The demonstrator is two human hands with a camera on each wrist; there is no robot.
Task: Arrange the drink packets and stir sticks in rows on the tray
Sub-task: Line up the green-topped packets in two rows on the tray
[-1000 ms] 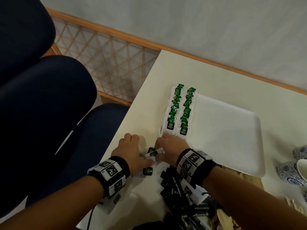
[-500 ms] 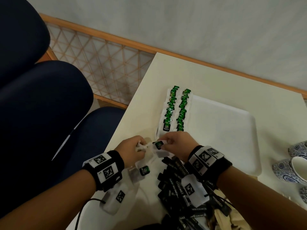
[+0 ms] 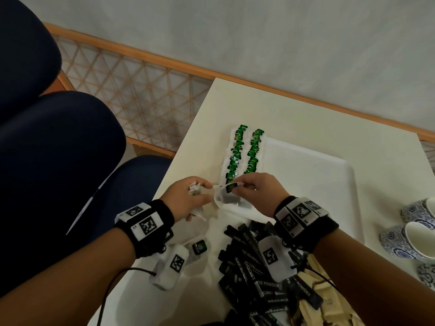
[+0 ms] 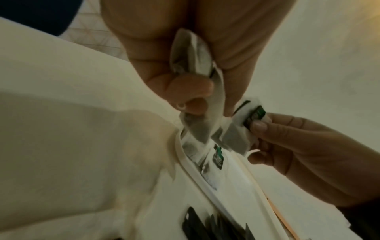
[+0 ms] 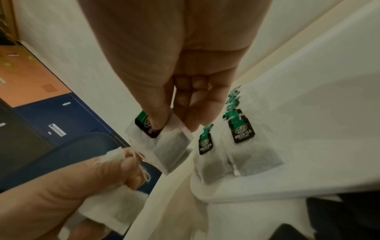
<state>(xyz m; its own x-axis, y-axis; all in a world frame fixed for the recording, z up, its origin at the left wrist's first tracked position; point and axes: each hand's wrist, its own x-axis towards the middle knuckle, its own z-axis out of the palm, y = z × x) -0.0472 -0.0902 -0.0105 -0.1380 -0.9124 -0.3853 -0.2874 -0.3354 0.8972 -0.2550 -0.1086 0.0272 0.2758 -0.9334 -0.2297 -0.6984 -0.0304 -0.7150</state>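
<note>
Pinched at its green-and-black paper tag, a white paper tea bag [image 5: 164, 146] hangs from the right hand [image 3: 255, 191], centre of the head view.

Thumb and forefinger of that grip close on the tag, pouch dangling below, long axis running roughly downward toward the near left corner of the white plastic tray [image 3: 329, 184]. The left hand [image 3: 188, 196], just beside it, curls round more white tea bags [image 5: 111, 199]; a thread seems to link the two. Likely feather-light, limp and easily torn, so the tag or top seam is the place to hold. Two rows of tagged tea bags [image 3: 244, 154] run up the tray's left edge, with black stick packets [image 3: 249, 269] piled on the pale worktop [image 3: 306, 118] lower down.
</note>
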